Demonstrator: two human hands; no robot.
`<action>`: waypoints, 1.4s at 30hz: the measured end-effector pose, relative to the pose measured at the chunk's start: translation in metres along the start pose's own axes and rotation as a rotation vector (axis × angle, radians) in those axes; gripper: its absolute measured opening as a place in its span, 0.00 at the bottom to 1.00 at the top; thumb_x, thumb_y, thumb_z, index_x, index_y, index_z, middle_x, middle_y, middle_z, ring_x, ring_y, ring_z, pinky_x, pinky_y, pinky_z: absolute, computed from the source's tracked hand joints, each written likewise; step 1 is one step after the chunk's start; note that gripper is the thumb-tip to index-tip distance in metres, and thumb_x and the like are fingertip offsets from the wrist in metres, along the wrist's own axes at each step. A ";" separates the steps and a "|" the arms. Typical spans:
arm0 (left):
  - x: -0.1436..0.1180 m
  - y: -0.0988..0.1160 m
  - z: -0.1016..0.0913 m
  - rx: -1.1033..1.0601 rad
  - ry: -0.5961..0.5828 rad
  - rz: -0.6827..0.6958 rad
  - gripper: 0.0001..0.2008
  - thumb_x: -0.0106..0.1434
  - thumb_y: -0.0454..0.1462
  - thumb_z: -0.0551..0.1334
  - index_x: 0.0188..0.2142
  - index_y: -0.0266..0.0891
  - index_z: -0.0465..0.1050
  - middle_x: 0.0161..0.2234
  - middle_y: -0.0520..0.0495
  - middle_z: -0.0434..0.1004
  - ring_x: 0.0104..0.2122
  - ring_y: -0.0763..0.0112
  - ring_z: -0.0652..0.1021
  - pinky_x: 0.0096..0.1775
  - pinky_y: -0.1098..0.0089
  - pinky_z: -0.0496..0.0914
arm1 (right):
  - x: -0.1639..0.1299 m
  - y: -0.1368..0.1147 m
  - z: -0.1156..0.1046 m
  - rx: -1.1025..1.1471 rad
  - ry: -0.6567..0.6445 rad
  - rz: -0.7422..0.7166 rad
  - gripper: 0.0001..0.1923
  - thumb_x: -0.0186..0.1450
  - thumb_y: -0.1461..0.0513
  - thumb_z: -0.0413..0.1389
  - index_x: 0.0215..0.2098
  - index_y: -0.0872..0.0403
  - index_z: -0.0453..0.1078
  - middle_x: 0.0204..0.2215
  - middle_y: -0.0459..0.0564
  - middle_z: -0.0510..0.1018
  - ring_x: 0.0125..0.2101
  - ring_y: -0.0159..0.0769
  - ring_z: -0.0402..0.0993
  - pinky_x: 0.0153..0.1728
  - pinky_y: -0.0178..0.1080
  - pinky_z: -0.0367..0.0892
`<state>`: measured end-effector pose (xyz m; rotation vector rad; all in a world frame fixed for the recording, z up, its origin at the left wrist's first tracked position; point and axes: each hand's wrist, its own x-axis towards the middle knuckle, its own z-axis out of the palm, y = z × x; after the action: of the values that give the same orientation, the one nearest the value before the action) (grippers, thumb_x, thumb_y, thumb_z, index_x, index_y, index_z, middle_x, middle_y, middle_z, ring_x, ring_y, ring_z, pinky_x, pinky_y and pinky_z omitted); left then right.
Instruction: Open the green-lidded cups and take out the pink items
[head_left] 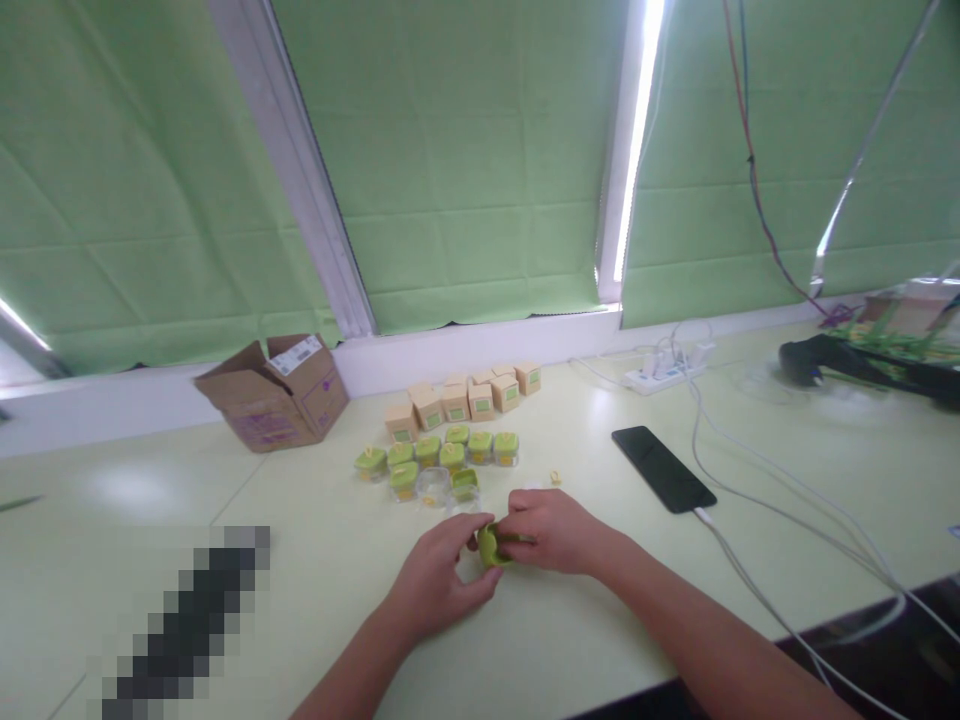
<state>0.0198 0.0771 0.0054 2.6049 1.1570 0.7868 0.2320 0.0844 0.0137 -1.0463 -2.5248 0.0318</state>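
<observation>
Between my two hands a green lid (488,547) is tilted on its side, its hollow underside turned to the right. My left hand (444,575) grips it from the left, thumb below and fingers above. The fingers of my right hand (553,530) are closed and reach into the lid; what they pinch, if anything, is hidden. Just beyond my hands stand a clear container without a lid (433,487) and another green lid (464,484). Several clear containers with green lids (427,450) are grouped behind these. A small yellow clip-like piece (556,478) lies to the right.
Small cardboard boxes (455,402) line up at the back, with a larger open carton (277,395) to their left. On the right lie a black phone (664,468) on a white cable (739,575) and a power strip (665,374). A pixelated dark patch (187,620) covers the lower left.
</observation>
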 end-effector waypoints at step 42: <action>0.001 -0.004 0.003 -0.072 0.068 0.108 0.23 0.51 0.34 0.64 0.49 0.42 0.70 0.34 0.49 0.79 0.30 0.70 0.78 0.37 0.69 0.73 | 0.005 -0.002 0.012 -0.116 0.093 -0.168 0.11 0.65 0.57 0.54 0.28 0.52 0.74 0.22 0.44 0.70 0.25 0.29 0.64 0.30 0.35 0.52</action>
<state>0.0195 0.0802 0.0016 2.6178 0.9924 0.9271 0.2232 0.0879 0.0043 -0.8539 -2.5454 -0.2084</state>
